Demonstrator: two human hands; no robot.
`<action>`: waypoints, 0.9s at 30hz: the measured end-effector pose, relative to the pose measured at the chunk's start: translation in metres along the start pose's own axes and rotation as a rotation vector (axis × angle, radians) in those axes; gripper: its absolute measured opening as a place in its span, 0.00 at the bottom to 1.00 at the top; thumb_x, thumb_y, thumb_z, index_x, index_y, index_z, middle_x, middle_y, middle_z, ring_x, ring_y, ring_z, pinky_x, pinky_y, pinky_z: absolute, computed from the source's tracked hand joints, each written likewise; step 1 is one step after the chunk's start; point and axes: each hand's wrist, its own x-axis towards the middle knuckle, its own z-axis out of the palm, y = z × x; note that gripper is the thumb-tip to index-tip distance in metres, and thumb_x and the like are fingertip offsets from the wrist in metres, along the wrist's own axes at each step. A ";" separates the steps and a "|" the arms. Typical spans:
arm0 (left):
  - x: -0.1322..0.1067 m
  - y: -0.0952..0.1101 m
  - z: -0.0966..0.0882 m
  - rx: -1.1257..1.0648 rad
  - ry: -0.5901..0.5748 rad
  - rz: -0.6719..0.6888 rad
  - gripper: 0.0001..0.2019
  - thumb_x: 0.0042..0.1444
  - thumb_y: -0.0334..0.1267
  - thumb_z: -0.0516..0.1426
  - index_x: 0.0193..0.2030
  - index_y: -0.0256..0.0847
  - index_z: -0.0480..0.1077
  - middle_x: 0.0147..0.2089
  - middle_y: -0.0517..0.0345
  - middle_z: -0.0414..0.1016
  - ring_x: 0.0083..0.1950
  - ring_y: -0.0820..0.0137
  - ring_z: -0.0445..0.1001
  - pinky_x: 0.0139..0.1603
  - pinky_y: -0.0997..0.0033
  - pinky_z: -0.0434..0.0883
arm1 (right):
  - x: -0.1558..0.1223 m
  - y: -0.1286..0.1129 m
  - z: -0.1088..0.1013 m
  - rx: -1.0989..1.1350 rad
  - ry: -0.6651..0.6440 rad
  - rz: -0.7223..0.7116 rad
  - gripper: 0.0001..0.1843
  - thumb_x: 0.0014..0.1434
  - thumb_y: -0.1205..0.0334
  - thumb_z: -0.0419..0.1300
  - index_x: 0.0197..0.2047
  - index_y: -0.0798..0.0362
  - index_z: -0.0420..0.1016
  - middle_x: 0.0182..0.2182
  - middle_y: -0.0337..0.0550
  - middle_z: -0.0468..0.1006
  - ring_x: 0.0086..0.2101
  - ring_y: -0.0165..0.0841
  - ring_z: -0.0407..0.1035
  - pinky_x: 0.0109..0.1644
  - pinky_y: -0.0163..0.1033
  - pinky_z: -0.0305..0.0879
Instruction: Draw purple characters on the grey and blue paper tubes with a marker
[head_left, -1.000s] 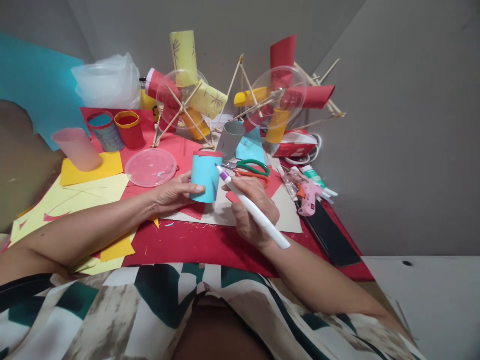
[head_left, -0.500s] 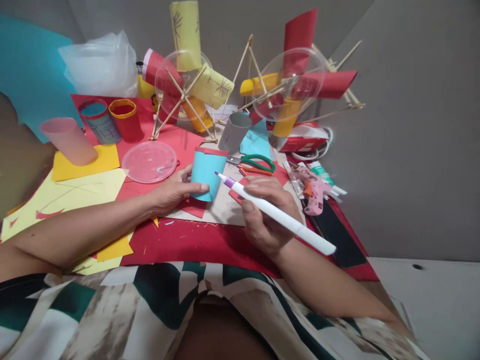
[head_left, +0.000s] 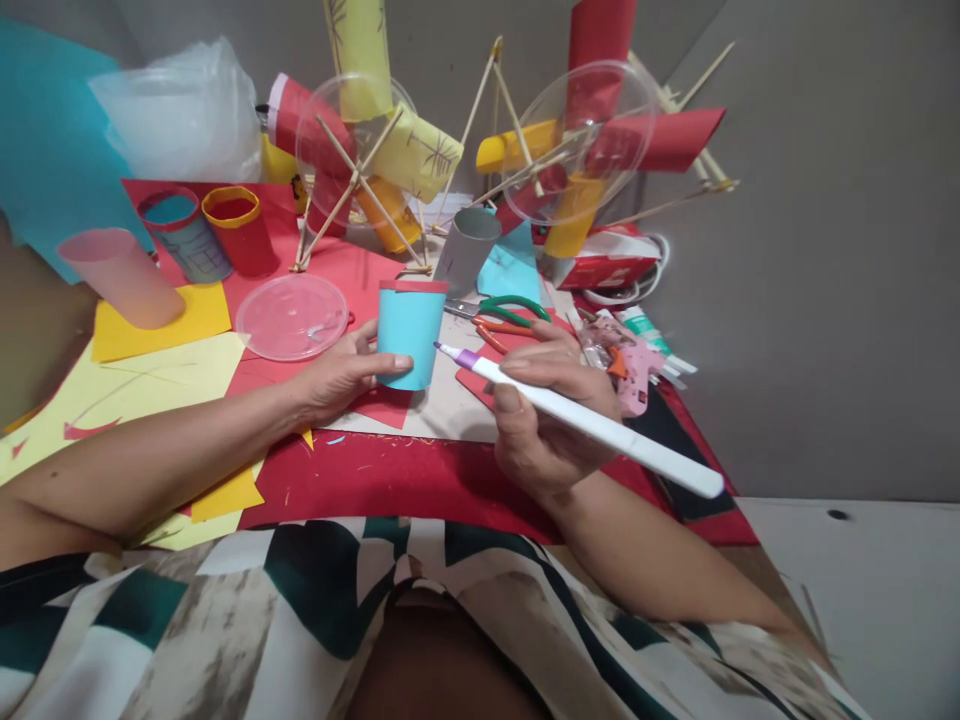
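My left hand (head_left: 349,372) is closed around a light blue paper cup (head_left: 411,335) with a red band at its top, thumb across the front and the other fingers mostly hidden behind. No drawing shows on the side facing me. In my right hand (head_left: 555,415) is a white marker (head_left: 607,430) with a purple collar, uncapped. Its tip points left at the cup's right side; whether it touches cannot be made out. Green-and-orange-handled scissors (head_left: 514,310) lie just behind the right hand. A grey paper tube (head_left: 469,245) stands behind the cup.
Two wheels of sticks, clear discs and paper tubes stand at the back, one left (head_left: 358,175), one right (head_left: 574,150). A clear round lid (head_left: 292,318), a red cup (head_left: 244,235) and a pinkish cup (head_left: 124,275) are at left. A pink glue gun (head_left: 637,375) lies at right.
The marker and right hand have moved slightly right, with the marker's back end swinging outward. The blue cup stays in my left hand, now more upright. The whole view has shifted a little.
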 end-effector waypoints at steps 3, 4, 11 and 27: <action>0.000 -0.002 -0.001 0.042 -0.014 0.016 0.32 0.44 0.39 0.80 0.56 0.41 0.77 0.52 0.49 0.85 0.52 0.58 0.82 0.63 0.52 0.75 | 0.000 0.001 0.000 -0.013 0.001 -0.005 0.09 0.68 0.58 0.66 0.50 0.38 0.77 0.32 0.32 0.81 0.30 0.37 0.76 0.61 0.62 0.75; 0.000 -0.002 -0.001 0.056 -0.018 0.021 0.33 0.44 0.39 0.80 0.56 0.41 0.77 0.53 0.48 0.85 0.52 0.57 0.82 0.62 0.51 0.75 | 0.000 0.001 -0.001 -0.015 -0.004 0.001 0.08 0.68 0.58 0.66 0.49 0.38 0.77 0.31 0.31 0.81 0.30 0.36 0.75 0.61 0.62 0.75; 0.002 -0.004 -0.002 0.059 -0.010 0.028 0.34 0.41 0.40 0.81 0.56 0.40 0.77 0.53 0.47 0.85 0.51 0.59 0.81 0.59 0.55 0.75 | 0.003 -0.004 0.000 -0.037 -0.040 -0.018 0.04 0.69 0.60 0.64 0.46 0.41 0.76 0.31 0.32 0.81 0.30 0.35 0.75 0.59 0.59 0.75; 0.008 0.003 -0.011 -0.056 -0.003 -0.053 0.24 0.43 0.41 0.79 0.45 0.39 0.79 0.40 0.56 0.83 0.42 0.67 0.78 0.53 0.63 0.75 | 0.007 0.001 -0.002 0.021 0.014 -0.055 0.08 0.67 0.63 0.62 0.49 0.46 0.76 0.33 0.35 0.83 0.32 0.36 0.79 0.60 0.59 0.75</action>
